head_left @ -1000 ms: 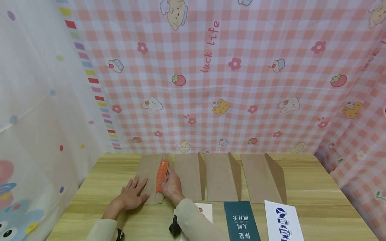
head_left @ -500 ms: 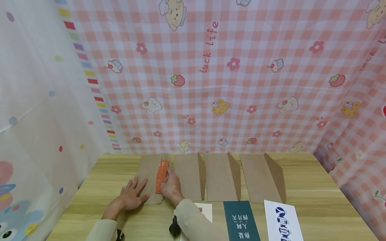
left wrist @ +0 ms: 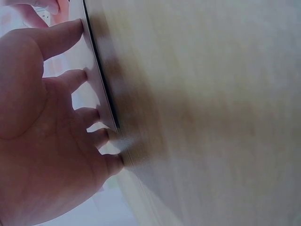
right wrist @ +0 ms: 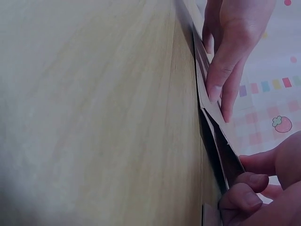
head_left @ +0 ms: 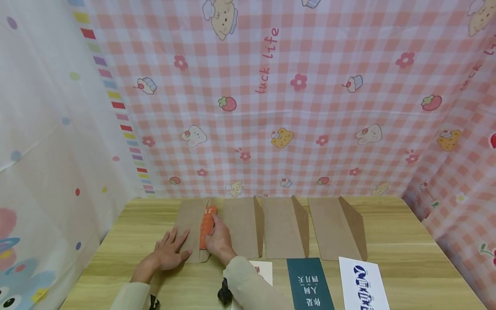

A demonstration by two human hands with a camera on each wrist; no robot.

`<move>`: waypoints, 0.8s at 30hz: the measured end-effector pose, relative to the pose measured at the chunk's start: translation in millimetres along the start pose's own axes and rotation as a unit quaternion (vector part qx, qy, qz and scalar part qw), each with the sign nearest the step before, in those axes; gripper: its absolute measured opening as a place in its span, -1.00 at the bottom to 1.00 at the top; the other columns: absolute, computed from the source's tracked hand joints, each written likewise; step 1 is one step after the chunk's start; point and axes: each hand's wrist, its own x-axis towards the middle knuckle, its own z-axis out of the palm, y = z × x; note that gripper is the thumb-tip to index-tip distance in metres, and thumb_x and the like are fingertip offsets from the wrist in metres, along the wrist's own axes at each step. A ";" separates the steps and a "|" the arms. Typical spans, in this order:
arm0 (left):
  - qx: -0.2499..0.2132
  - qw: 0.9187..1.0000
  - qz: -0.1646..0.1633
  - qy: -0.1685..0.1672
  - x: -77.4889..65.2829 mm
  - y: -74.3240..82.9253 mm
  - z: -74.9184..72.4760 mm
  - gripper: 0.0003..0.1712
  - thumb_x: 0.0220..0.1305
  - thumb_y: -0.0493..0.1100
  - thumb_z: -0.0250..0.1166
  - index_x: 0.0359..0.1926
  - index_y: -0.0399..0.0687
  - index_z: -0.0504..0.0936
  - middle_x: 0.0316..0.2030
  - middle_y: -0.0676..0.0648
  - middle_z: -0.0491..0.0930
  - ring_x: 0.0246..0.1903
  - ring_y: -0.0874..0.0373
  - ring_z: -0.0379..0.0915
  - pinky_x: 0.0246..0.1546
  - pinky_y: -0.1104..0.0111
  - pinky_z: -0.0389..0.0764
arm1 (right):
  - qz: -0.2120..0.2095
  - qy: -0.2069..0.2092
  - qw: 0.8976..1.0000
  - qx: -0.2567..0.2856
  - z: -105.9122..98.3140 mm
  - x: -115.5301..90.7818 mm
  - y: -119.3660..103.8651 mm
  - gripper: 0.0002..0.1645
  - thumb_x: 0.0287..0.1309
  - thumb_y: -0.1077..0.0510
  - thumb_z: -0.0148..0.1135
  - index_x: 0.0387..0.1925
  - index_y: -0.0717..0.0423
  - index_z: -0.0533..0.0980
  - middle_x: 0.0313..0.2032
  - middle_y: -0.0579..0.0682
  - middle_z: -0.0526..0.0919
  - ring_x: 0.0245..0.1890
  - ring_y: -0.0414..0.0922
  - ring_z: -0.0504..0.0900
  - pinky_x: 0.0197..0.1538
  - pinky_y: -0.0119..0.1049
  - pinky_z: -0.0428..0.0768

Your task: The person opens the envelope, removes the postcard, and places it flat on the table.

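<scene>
The leftmost brown paper envelope (head_left: 190, 211) lies flat on the table, with an orange card (head_left: 208, 221) along its right side, partly in its opening. My left hand (head_left: 170, 254) rests on the envelope with fingers spread. In the left wrist view the left hand's fingertips (left wrist: 77, 75) press down near the envelope's edge. My right hand (head_left: 220, 241) pinches the card's right edge between thumb and fingers. The right wrist view shows the right hand (right wrist: 263, 188) with curled fingers at the raised, gaping edge. The card's left part is hidden in the envelope.
To the right stand three more brown envelopes in a row, the near one (head_left: 240, 219), the middle one (head_left: 282, 224) and the far one (head_left: 335, 228), flaps open rightward. In front lie a cream card (head_left: 265, 269), a dark green card (head_left: 310, 280) and a white card (head_left: 364, 280).
The right hand has shifted very slightly left, its index finger lying a little further over the orange card. The left hand has stayed in place on the envelope.
</scene>
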 end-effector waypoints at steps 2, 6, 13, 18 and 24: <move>0.001 1.000 0.000 0.001 0.2 -0.1 0.2 -0.18 0.44 0.09 0.12 0.53 -0.18 0.07 0.49 -0.50 -0.26 0.44 -0.52 -0.40 0.28 -0.45 -0.25 | -0.003 -0.002 1.000 -0.001 0.1 -0.6 -0.2 -0.19 0.05 0.50 0.15 0.40 0.20 0.30 -0.21 0.08 0.64 -0.19 -0.14 0.59 -0.04 -0.22 0.60; 0.001 1.000 0.000 0.003 0.0 -0.2 0.6 -0.18 0.44 0.07 0.12 0.53 -0.18 0.06 0.49 -0.50 -0.26 0.44 -0.52 -0.41 0.28 -0.45 -0.25 | -0.012 -0.003 1.000 -0.005 0.2 -1.5 -0.6 -0.19 0.00 0.53 0.14 0.37 0.24 0.34 0.17 0.19 0.57 0.19 0.03 0.53 0.22 -0.06 0.52; 0.002 1.000 -0.001 0.001 -0.2 0.7 0.3 -0.19 0.45 0.07 0.11 0.54 -0.18 0.06 0.49 -0.50 -0.26 0.44 -0.52 -0.41 0.29 -0.45 -0.25 | -0.018 -0.021 0.999 -0.023 -2.6 -1.4 0.1 -0.23 -0.03 0.52 0.11 0.32 0.29 0.39 0.24 0.24 0.50 0.28 0.13 0.45 0.29 -0.03 0.46; 0.007 1.000 -0.002 0.001 0.2 1.8 -0.4 -0.19 0.45 0.08 0.10 0.53 -0.18 0.06 0.48 -0.51 -0.25 0.44 -0.53 -0.41 0.28 -0.45 -0.23 | -0.018 -0.029 0.999 -0.022 -4.3 -1.6 1.0 -0.22 -0.05 0.52 0.11 0.32 0.30 0.39 0.23 0.24 0.51 0.25 0.10 0.47 0.26 -0.05 0.47; 0.007 1.000 0.000 0.003 1.0 1.1 0.5 -0.19 0.45 0.07 0.11 0.53 -0.19 0.06 0.48 -0.52 -0.25 0.44 -0.53 -0.40 0.28 -0.45 -0.24 | -0.022 -0.026 0.999 -0.023 -5.5 -2.1 1.6 -0.23 -0.06 0.51 0.13 0.30 0.32 0.40 0.19 0.24 0.54 0.19 0.06 0.51 0.23 -0.06 0.50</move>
